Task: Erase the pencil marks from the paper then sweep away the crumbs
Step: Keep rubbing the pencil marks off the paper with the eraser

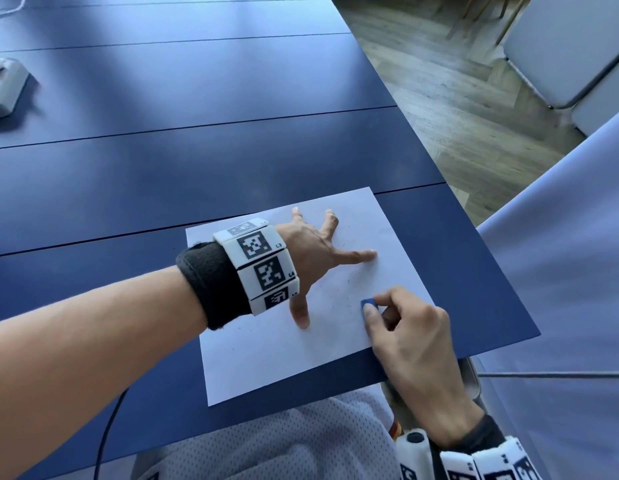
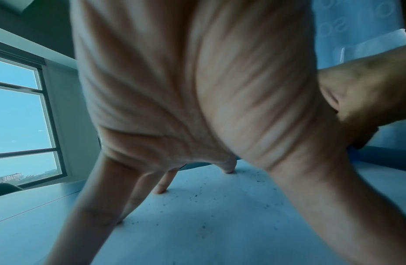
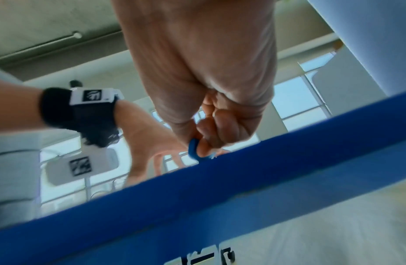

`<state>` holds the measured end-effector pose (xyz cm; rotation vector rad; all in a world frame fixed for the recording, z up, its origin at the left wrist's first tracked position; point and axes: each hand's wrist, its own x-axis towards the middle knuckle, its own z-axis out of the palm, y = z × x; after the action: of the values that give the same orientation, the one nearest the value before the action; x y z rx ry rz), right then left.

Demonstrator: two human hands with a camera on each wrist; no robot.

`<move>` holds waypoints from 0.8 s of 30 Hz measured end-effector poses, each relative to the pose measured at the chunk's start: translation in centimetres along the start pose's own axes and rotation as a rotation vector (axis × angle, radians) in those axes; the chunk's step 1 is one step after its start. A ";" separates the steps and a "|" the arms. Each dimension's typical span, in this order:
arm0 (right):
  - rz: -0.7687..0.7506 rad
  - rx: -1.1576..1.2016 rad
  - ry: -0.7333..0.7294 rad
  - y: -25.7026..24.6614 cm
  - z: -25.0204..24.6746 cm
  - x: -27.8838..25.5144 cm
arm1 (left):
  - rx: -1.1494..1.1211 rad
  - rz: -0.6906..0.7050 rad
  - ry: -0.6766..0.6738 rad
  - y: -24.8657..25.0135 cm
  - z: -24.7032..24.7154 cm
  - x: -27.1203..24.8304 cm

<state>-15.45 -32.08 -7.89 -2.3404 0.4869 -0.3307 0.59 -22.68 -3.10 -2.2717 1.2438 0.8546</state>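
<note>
A white sheet of paper [image 1: 266, 355] lies on the dark blue table [image 1: 197, 168] near its front right corner. My left hand [image 1: 315, 247] presses on the sheet with straight, spread fingers [image 2: 161, 188]. Dark eraser crumbs [image 2: 197, 195] are scattered over the paper [image 2: 209, 224] between and beside those fingers. My right hand [image 1: 408, 337] pinches a small blue eraser [image 1: 367, 302] between thumb and fingers and holds it on the paper's right part. In the right wrist view the blue eraser [image 3: 194, 148] shows under the curled fingers, just behind the table edge [image 3: 220, 179].
A white power strip [image 1: 3, 88] sits at the table's far left. A black cable [image 1: 107, 431] hangs off the front edge at the left. The table's right edge runs close to the paper, with wooden floor [image 1: 457, 98] and a chair [image 1: 571, 57] beyond.
</note>
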 end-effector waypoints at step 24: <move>0.107 -0.035 0.056 1.2 -0.9 2.1 | 0.001 -0.002 0.019 0.0 0.6 0.5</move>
<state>-14.21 -34.29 -7.89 -2.3331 0.6468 -0.3403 0.60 -22.61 -3.84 -2.2848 1.2497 0.8327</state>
